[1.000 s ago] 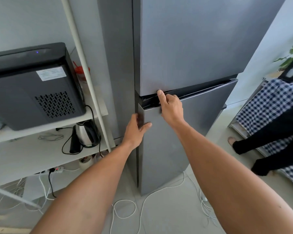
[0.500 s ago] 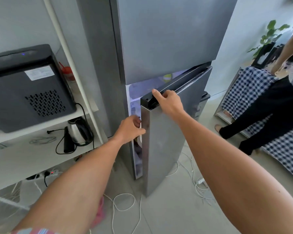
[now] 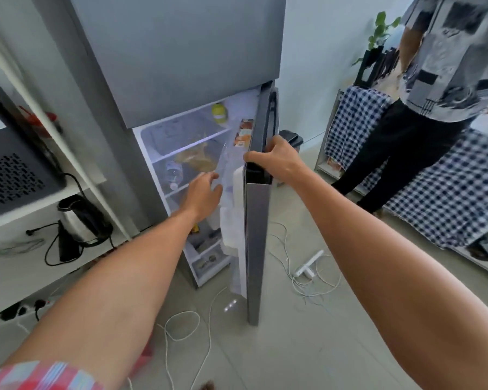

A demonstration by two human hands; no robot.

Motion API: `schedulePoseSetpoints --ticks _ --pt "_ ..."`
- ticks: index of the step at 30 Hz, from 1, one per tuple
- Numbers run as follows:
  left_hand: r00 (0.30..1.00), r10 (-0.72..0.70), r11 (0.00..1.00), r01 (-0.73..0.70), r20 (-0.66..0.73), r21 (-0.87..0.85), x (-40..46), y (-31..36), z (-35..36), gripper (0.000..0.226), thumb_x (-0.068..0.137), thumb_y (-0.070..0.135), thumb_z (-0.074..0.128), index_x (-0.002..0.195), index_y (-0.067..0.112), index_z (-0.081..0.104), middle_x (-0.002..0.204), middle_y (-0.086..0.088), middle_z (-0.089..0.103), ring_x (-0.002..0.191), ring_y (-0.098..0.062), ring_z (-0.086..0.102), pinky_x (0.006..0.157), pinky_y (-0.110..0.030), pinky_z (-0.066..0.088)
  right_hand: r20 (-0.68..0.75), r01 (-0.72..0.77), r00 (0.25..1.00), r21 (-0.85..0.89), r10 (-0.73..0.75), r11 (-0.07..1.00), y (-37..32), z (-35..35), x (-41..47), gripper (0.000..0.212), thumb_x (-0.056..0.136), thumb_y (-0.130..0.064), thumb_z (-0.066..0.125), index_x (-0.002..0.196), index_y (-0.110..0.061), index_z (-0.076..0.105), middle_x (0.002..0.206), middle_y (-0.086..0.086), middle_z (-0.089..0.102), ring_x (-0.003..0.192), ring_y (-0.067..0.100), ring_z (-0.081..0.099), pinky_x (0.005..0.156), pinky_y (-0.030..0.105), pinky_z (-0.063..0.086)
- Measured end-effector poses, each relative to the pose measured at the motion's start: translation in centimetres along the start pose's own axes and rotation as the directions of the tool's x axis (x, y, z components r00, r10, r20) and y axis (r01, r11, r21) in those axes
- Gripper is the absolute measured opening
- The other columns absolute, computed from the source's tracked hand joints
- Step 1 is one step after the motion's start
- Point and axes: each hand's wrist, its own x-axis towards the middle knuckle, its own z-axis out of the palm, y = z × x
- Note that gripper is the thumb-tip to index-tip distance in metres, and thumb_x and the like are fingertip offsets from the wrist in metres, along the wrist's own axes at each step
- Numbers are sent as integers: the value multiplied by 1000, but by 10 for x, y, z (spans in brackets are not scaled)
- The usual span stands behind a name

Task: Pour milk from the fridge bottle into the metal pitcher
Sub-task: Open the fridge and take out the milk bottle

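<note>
Fridge (image 3: 181, 60): grey, two doors; the lower door (image 3: 258, 220) stands swung wide, its edge toward the camera.
Right hand (image 3: 276, 160): clamped over the top corner of the lower door, fingers curled round its edge.
Left hand (image 3: 204, 195): reaching into the open fridge at mid-shelf height, just left of the door's inner racks; fingers loosely spread and blurred, gripping nothing that shows.
Bottle (image 3: 173, 174): a clear one lies on its side on a fridge shelf, just up and left of the left hand, not touching it; whether it is the milk cannot be told.
Pitcher: cannot be told where.
Other contents: a yellow-green jar (image 3: 219, 112) on the top shelf; a carton (image 3: 244, 133) in the door's upper rack.
Kettle (image 3: 78, 220): on a shelf left of the fridge.
Cables (image 3: 181, 327): on the floor before the fridge.
Bystander (image 3: 423, 114): right of the fridge.
</note>
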Motion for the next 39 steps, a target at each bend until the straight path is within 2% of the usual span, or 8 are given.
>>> schedulePoseSetpoints --ticks 6,12,20,27,31,34,36,39 --pt "971 152 978 -174 183 116 9 48 43 44 101 31 63 139 9 63 158 -7 48 142 -29 48 117 -42 38 -22 -6 1000 -79 5 997 35 -70 -16 39 86 -35 72 111 -8 62 95 7 63 79 18 59 62 29 47" --pt "904 206 926 -303 374 223 25 89 77 68 91 72 45 131 22 68 161 -8 43 150 -27 36 120 -51 33 -172 -170 979 -397 108 902 59 -117 -20 27 92 -39 48 105 -16 56 98 3 60 86 27 62 79 40 54" --pt "744 438 784 -591 505 190 36 138 117 56 103 43 52 155 22 46 159 1 44 146 -22 39 117 -40 32 -365 -320 924 -584 110 746 100 -153 -3 33 96 -13 38 125 -4 52 134 20 53 126 41 45 103 56 34" --pt "703 501 756 -639 505 140 43 146 136 56 103 37 55 155 18 44 158 -1 44 146 -22 37 117 -41 35 -386 -290 922 -621 38 728 124 -174 8 29 102 -17 35 124 -5 50 130 22 53 123 41 45 97 53 37" --pt "808 525 833 -552 266 34 36 134 149 38 102 32 57 136 14 61 142 -3 54 125 -23 55 100 -38 48 -445 -286 894 -644 -43 709 130 -165 10 33 103 -23 34 123 -5 53 125 21 57 117 41 49 93 51 40" --pt "940 324 944 -312 108 -111 27 121 168 12 100 27 57 100 17 64 111 -2 61 96 -22 62 78 -32 47 -489 -289 867 -644 -92 708 134 -161 11 34 102 -25 34 120 -6 55 121 19 60 113 39 51 93 50 41" --pt "974 116 974 -73 195 -214 24 113 185 16 99 25 53 89 17 62 100 -3 66 94 -27 65 74 -31 46 -511 -283 850 -645 -126 710 137 -158 12 34 101 -26 34 118 -7 57 117 18 61 109 37 52 91 49 41" --pt "923 -62 958 161 380 -236 21 110 208 25 104 21 45 91 8 61 100 -11 65 101 -33 63 74 -29 35 -549 -289 820 -641 -162 711 142 -155 14 34 99 -26 34 114 -8 58 112 16 62 105 36 52 90 47 41"
